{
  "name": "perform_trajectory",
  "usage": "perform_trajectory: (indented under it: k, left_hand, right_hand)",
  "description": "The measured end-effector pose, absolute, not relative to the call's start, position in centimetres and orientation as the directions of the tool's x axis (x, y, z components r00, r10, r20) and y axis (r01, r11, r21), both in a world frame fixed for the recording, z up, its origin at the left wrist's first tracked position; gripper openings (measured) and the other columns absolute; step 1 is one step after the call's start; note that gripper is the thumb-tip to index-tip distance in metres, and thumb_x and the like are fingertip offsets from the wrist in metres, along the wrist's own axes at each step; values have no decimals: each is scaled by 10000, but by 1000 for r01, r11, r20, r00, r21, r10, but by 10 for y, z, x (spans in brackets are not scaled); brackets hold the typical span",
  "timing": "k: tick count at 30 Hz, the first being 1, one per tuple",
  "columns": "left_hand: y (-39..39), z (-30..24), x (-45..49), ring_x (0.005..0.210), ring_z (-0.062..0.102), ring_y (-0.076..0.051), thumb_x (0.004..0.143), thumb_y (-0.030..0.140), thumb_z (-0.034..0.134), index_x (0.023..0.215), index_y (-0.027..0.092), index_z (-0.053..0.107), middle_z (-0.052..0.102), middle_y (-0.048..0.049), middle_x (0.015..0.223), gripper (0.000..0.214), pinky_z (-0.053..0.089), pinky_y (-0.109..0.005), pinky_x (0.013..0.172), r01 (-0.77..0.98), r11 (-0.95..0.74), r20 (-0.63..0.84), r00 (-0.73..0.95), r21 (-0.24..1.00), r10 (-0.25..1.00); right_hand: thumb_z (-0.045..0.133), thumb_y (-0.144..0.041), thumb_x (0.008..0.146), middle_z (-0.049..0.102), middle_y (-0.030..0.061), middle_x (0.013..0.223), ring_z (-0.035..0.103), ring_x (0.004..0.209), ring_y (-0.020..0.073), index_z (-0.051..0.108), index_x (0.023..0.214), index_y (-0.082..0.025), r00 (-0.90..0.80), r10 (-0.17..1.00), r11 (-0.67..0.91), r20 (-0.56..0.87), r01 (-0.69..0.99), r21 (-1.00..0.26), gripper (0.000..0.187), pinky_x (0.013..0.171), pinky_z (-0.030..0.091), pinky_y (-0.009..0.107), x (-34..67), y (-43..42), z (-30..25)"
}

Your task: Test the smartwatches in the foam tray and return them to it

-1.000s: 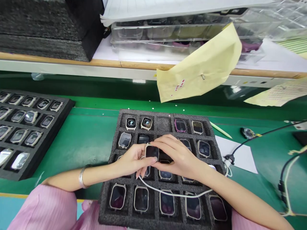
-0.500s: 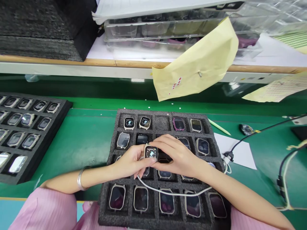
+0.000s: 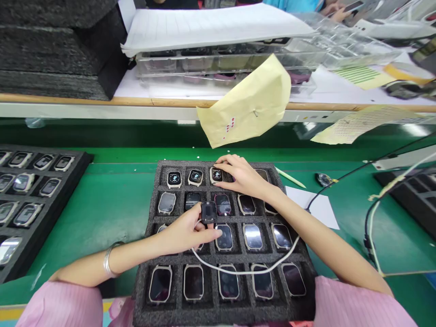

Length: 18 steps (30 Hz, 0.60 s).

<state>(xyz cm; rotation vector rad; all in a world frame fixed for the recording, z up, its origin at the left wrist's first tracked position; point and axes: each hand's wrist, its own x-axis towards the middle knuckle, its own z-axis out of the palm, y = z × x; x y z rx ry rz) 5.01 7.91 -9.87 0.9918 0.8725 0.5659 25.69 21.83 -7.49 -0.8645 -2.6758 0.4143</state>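
Observation:
My right hand (image 3: 242, 177) is closed on a smartwatch (image 3: 216, 174) with a lit screen, at the third slot of the tray's back row. Lower and to the left, my left hand (image 3: 190, 229) grips a small black square charging dock (image 3: 209, 212), and a white cable (image 3: 235, 273) curves from that hand toward the right. Both hands are over a black foam tray (image 3: 211, 257) whose slots hold several watch bodies. Two more watches with lit screens, one of them a pale-framed watch (image 3: 174, 179), sit in the back row at left. Part of the middle rows is hidden by my hands.
Another foam tray of watches (image 3: 76, 181) lies at left. A pale green pen (image 3: 290, 178), white paper (image 3: 316, 206) and a black cable (image 3: 335, 181) are at right. Above, a shelf (image 3: 163, 104) carries foam blocks and clear plastic trays; a yellow paper (image 3: 247, 109) hangs from it.
My right hand has taken the lit watch from my left hand to the back-row slot. The black charging dock now shows in my left hand. The view has shifted somewhat.

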Motion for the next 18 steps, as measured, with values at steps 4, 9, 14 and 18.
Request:
perform_trajectory:
  k: [4, 9, 14, 18]
  left_hand:
    - [79, -90, 56, 438, 464, -26, 823, 300, 639, 986, 191, 419, 536, 23, 858, 294, 331, -133, 320, 18, 476, -408, 542, 879, 735]
    - [89, -86, 72, 526, 539, -58, 795, 296, 683, 955, 154, 475, 565, -19, 876, 298, 426, -140, 367, -83, 498, -368, 571, 863, 734]
    - [97, -95, 81, 587, 605, -104, 736, 318, 753, 891, 119, 531, 613, -70, 913, 336, 512, -205, 438, -156, 515, -339, 589, 843, 734]
    - [96, -102, 78, 690, 660, -161, 694, 270, 795, 962, 118, 531, 628, -96, 963, 406, 565, -258, 517, -218, 535, -329, 586, 816, 741]
  right_hand:
    - [667, -311, 879, 561, 153, 1227, 538, 1102, 321, 614, 1192, -144, -817, 568, 814, 97, 541, -211, 358, 891, 443, 475, 281, 224, -61]
    - [719, -260, 809, 577, 134, 1094, 606, 936, 309, 666, 1099, -145, -781, 617, 770, -99, 624, -131, 317, 753, 504, 429, 304, 229, -57]
    - [775, -269, 741, 563, 147, 1122, 605, 972, 328, 679, 997, -134, -740, 672, 720, -17, 658, -222, 305, 817, 507, 466, 307, 231, -63]
    - [762, -331, 757, 622, 105, 1157, 612, 1047, 289, 629, 1017, -182, -691, 699, 651, 186, 505, -567, 328, 903, 492, 432, 300, 198, -49]
